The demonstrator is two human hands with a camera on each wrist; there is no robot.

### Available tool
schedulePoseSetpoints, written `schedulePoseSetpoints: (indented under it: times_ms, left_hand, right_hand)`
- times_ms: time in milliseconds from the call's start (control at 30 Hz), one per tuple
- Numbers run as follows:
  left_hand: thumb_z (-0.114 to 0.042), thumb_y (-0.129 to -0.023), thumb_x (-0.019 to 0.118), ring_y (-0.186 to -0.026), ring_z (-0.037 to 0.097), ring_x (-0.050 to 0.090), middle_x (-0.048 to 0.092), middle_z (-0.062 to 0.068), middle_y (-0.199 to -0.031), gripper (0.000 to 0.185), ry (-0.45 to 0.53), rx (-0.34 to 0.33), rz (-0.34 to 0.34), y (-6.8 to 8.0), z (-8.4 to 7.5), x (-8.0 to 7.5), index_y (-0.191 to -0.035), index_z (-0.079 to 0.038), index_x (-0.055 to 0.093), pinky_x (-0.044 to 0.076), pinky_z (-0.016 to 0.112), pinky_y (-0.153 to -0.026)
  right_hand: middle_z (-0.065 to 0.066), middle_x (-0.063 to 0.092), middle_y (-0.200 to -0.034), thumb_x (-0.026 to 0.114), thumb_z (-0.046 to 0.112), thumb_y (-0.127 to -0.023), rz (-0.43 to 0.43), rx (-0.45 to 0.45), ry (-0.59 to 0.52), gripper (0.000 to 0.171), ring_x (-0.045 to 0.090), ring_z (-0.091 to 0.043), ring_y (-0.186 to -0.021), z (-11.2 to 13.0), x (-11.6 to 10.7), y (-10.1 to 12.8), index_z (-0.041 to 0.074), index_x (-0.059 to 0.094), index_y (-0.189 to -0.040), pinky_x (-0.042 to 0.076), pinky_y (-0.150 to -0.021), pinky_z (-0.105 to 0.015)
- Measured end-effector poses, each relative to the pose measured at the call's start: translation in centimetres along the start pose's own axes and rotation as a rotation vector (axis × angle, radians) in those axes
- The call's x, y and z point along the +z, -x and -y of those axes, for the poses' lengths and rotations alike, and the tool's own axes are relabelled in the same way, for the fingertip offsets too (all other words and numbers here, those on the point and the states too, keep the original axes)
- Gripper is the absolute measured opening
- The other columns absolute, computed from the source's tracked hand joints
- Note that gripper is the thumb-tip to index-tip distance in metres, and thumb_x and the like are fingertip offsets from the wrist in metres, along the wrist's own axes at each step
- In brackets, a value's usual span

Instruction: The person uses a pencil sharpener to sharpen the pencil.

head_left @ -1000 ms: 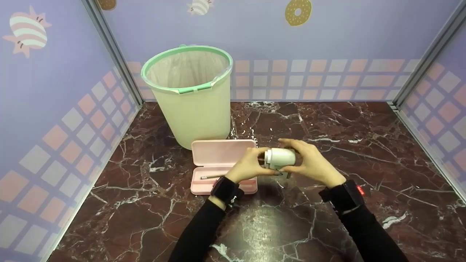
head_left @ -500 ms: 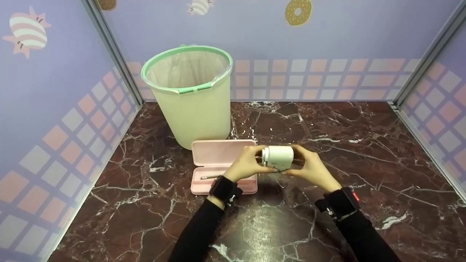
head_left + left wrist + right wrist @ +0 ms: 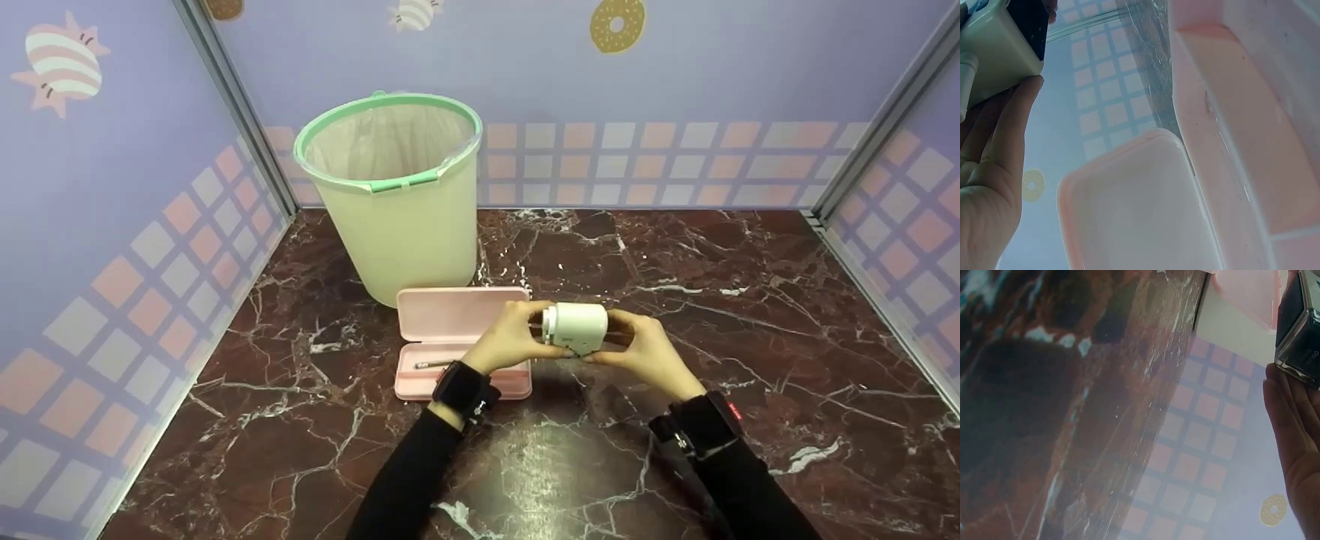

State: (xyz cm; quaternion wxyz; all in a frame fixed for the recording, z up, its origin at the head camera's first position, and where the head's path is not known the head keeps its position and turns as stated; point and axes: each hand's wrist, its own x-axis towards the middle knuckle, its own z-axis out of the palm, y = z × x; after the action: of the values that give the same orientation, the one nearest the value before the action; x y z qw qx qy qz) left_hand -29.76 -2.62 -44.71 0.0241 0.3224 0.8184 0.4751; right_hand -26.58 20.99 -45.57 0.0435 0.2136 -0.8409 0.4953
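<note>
A small white pencil sharpener [image 3: 580,321] is held sideways above the table by both hands. My left hand [image 3: 504,339] grips its left end, thumb below and fingers above. At the other end my right hand [image 3: 646,351] holds it between thumb and fingers. In the left wrist view the sharpener [image 3: 1002,48] shows a pale body, a dark panel and a white knob-like part. Its dark, glossy end [image 3: 1300,337] is visible in the right wrist view. An open pink pencil case [image 3: 420,388] lies below the left hand, with a pencil [image 3: 430,364] partly hidden by that wrist.
Behind the case stands a tall pale bin [image 3: 409,240] with a green rim and a liner. Dark red marbled tabletop [image 3: 750,330] extends to the right. Patterned panels [image 3: 675,90] enclose the back and sides.
The sharpener has turned about its length, so a squarer side faces the camera. My right hand has shifted its fingers and lowered its wrist slightly leftward. The left hand stays nearly in place.
</note>
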Motion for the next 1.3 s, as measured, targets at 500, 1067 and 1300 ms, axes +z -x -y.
schedulePoseSetpoints:
  times_ms: [500,1067,1300]
  left_hand:
    - [-0.016,-0.065,0.09,-0.079,0.011,0.066,0.073,0.01,-0.097,0.057,-0.043,-0.009,-0.01,0.2,-0.6,-0.7,-0.115,-0.001,0.067,0.056,0.02,-0.072]
    - [-0.016,-0.064,0.09,-0.086,0.015,0.068,0.073,0.009,-0.101,0.051,0.008,-0.028,-0.064,0.6,0.2,-2.8,-0.108,-0.003,0.069,0.057,0.025,-0.079]
    - [-0.019,-0.063,0.091,-0.085,0.014,0.066,0.074,0.005,-0.099,0.051,-0.003,-0.021,-0.076,0.7,0.4,-3.0,-0.107,-0.005,0.07,0.056,0.028,-0.081]
  right_hand:
    - [-0.029,0.065,-0.122,0.081,-0.005,-0.071,0.05,0.067,0.009,0.058,0.067,-0.04,-0.11,1.5,-0.1,-0.6,-0.012,0.058,-0.123,0.054,-0.095,-0.041]
    - [-0.024,0.069,-0.114,0.082,0.002,-0.072,0.026,0.109,-0.078,0.052,0.07,-0.036,-0.102,-0.9,-3.6,0.0,-0.005,0.062,-0.12,0.06,-0.078,-0.031]
    - [-0.02,0.07,-0.115,0.084,0.008,-0.073,0.017,0.096,-0.047,0.053,0.07,-0.031,-0.106,-0.7,-4.7,-0.1,-0.005,0.062,-0.12,0.056,-0.089,-0.029]
